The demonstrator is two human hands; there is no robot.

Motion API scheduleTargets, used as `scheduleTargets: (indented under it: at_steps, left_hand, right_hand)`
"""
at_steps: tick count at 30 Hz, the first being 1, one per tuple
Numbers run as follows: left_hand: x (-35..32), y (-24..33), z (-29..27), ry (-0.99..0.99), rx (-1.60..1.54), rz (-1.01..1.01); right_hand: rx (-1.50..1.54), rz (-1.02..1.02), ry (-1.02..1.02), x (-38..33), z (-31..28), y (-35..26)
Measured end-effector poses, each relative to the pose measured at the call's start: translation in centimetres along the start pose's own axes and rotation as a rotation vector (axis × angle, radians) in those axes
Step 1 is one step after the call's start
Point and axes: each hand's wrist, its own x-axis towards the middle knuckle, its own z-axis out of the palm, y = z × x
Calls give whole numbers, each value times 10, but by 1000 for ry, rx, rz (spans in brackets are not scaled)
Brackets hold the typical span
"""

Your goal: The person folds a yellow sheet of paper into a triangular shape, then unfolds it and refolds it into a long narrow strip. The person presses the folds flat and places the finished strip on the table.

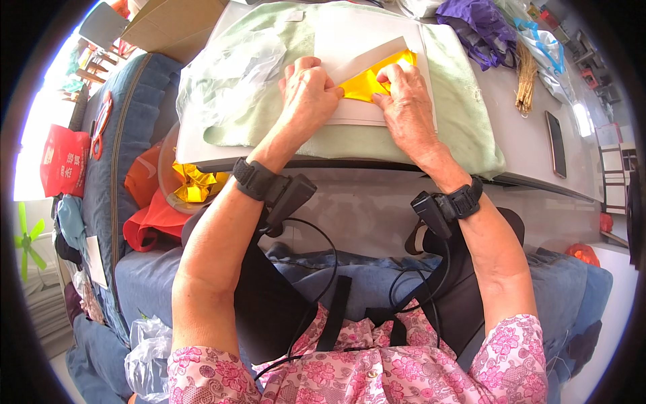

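Between my hands lies a shiny gold foil paper with a pale grey-white edge folded along its far side. My left hand pinches its left end, fingers curled. My right hand grips the right part, thumb and fingers pressed together on the foil. Under it is a white board or sheet, resting on a light green towel spread over the table. A clear plastic bag lies crumpled on the towel, left of my left hand.
A dark phone lies at the table's right, near a straw bundle and a purple bag. Folded gold pieces fill a clear tub below the table's left edge. Red-handled scissors rest on the sofa arm.
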Motion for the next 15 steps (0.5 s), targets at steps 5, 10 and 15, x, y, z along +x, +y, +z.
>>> scheduleTargets:
  at_steps: [5, 10, 15]
  left_hand:
    - [0, 0, 1, 10, -13, -4]
    - [-2, -1, 2, 49, -50, -13]
    - [-1, 0, 4, 93, -117, -93]
  right_hand:
    - [46, -31, 7, 1, -1, 3]
    - [39, -50, -13, 0, -1, 3]
    - [-24, -66, -35, 0, -1, 4]
